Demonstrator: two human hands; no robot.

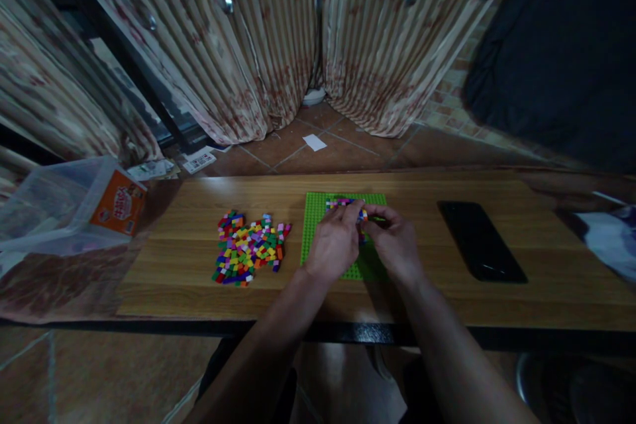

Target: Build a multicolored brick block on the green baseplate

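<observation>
A green studded baseplate point(312, 215) lies on the wooden table, with a row of small coloured toy bricks point(342, 201) along its far part. Over the plate, my left hand point(338, 238) has its fingers bent down and closed at the bricks. My right hand point(395, 238) comes in from the other side, thumb and forefinger pinched at the bricks' right end. White, orange and blue bits show between the two hands. My fingers cover most of the bricks there. Left of the plate is a loose pile of toy bricks point(251, 245) in many colours.
A black phone-like slab point(479, 238) lies on the table point(169, 232) to the right. At the far left stands a clear plastic box point(54, 205) with an orange label. Beyond the table are striped curtains point(268, 46) and a white paper point(315, 142) on the tiled floor.
</observation>
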